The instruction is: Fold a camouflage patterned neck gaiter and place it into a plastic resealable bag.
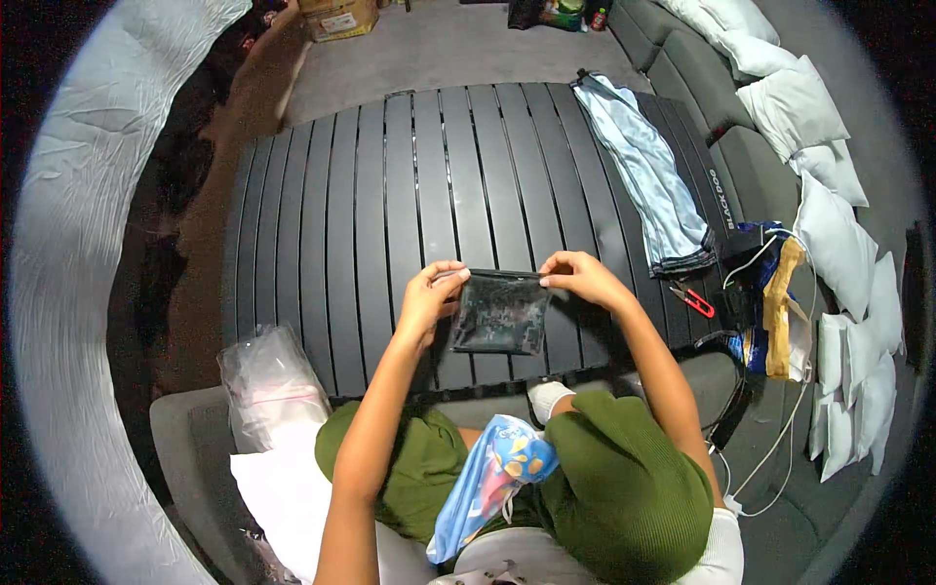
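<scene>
A: Start closest to the body. What's there?

B: A blue patterned pouch on the lap, short of the near edge of the slatted black table. Clear plastic bags sit at the table's near left corner.

A: And the hands?

B: Both are over the table's near part, on one thing. The left hand pinches a dark, sheer pouch at its upper left corner; the right hand pinches the upper right. Whether that pouch touches the table, I can't tell.

A: How would you handle it well?

B: Pull evenly both ways so the upper edge runs straight. Pinch lightly; thin material probably puckers. Keeping low over the table should give it something to flatten against.

A: Farther out?

B: A red-handled tool on the table's near right; I'd keep the pouch clear of its tip. Then a light-blue cloth along the table's right side, and a carton beyond its far left.
</scene>
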`<state>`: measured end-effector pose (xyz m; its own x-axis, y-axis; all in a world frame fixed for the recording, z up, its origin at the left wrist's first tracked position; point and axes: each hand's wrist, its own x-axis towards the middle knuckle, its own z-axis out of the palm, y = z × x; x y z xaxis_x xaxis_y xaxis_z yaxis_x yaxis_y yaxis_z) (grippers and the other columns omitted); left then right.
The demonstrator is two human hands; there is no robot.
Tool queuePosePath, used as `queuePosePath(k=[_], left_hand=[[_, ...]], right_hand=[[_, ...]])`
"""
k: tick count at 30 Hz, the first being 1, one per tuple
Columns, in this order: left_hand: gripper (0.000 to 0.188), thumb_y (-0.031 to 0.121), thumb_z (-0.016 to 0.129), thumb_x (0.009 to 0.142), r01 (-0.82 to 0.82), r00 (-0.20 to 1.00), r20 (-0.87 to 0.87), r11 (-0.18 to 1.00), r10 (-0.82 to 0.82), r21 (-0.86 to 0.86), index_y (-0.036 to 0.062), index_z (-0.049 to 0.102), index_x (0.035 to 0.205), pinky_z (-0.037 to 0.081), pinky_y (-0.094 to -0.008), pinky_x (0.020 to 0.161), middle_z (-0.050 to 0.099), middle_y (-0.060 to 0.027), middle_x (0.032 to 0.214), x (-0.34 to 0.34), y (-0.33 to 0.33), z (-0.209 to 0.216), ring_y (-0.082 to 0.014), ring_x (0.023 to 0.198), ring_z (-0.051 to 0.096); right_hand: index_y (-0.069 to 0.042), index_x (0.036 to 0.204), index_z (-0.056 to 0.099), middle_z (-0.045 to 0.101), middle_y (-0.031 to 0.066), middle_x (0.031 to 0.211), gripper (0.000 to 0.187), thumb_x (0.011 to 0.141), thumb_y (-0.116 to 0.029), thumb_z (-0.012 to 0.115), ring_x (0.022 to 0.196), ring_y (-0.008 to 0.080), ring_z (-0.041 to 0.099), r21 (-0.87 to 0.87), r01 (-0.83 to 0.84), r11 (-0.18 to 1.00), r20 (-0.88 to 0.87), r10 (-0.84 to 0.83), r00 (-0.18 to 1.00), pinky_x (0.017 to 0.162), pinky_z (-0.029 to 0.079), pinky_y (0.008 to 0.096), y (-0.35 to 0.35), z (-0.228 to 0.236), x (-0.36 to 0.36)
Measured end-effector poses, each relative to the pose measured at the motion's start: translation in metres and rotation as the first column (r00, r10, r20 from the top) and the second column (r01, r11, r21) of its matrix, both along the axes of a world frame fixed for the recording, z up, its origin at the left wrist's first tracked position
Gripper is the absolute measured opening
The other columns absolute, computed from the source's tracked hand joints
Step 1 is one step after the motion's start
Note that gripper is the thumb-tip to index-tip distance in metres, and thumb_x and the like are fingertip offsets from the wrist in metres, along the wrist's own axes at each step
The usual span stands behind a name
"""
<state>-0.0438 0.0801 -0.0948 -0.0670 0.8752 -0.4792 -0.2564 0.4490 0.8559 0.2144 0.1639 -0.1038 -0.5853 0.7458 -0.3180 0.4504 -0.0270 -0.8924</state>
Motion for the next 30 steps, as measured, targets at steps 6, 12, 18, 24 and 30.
queuePosePath(k=[6, 12, 18, 24, 30], left_hand=[[0.012, 0.000, 0.061, 0.077, 0.008, 1.000, -0.011, 0.900, -0.004, 0.437, 0.0011, 0.063, 0.090, 0.042, -0.0294, 0.089, 0.062, -0.0142, 0.102, -0.010, -0.007, 0.032, -0.0198, 0.100, 0.056], [0.018, 0.009, 0.065, 0.074, 0.638, 0.755, -0.437, 0.700, -0.489, 0.320, 0.0054, 0.068, 0.092, 0.040, -0.0336, 0.091, 0.064, -0.0082, 0.101, -0.044, -0.013, 0.054, -0.0224, 0.107, 0.054], [0.032, 0.019, 0.062, 0.080, 0.500, 0.661, -0.649, 0.866, -0.377, 0.007, 0.0021, 0.059, 0.107, 0.034, -0.0343, 0.098, 0.058, -0.0140, 0.111, -0.028, -0.018, 0.039, -0.0251, 0.114, 0.048], [0.082, 0.042, 0.068, 0.070, 0.756, 0.245, -0.961, 0.646, -0.126, 0.108, 0.0088, 0.030, 0.134, 0.016, -0.0450, 0.106, 0.024, -0.0147, 0.142, 0.000, -0.009, -0.004, -0.0319, 0.132, 0.018], [0.097, 0.053, 0.068, 0.062, 0.756, 0.176, -0.974, 0.654, -0.143, 0.041, 0.0111, 0.024, 0.138, 0.010, -0.0489, 0.107, 0.021, -0.0105, 0.143, -0.001, -0.010, -0.027, -0.0283, 0.133, 0.015]], right_hand=[[-0.001, 0.080, 0.062, 0.064, 0.0071, 0.087, 0.008, 0.074, -0.006, 0.065, 0.082, 0.0149, 0.059, 0.317, 0.090, 0.944, -0.327, 0.019, 0.945, 0.077, 0.045, 0.0277, -0.016, 0.064, -0.001], [-0.006, 0.094, 0.063, 0.063, 0.0070, 0.095, 0.028, 0.069, -0.015, 0.070, 0.095, 0.0212, 0.058, 0.423, -0.349, 0.836, 0.102, 0.338, 0.935, 0.084, 0.044, 0.0323, -0.027, 0.091, 0.042], [-0.001, 0.096, 0.061, 0.065, 0.0098, 0.091, 0.025, 0.079, -0.020, 0.061, 0.087, 0.0210, 0.061, 0.260, -0.039, 0.965, 0.167, -0.005, 0.986, 0.078, 0.045, 0.0300, -0.043, 0.084, 0.033], [-0.001, 0.116, 0.051, 0.050, 0.0159, 0.122, 0.039, 0.084, -0.023, 0.054, 0.121, 0.0300, 0.039, 0.661, -0.005, 0.751, 0.021, -0.012, 1.000, 0.101, 0.029, 0.0386, -0.050, 0.014, -0.028], [-0.007, 0.135, 0.029, 0.027, 0.0132, 0.140, 0.068, 0.082, -0.045, 0.049, 0.131, 0.0269, 0.023, 0.736, -0.273, 0.619, 0.387, -0.054, 0.921, 0.106, 0.010, 0.0497, -0.055, -0.022, -0.045]])
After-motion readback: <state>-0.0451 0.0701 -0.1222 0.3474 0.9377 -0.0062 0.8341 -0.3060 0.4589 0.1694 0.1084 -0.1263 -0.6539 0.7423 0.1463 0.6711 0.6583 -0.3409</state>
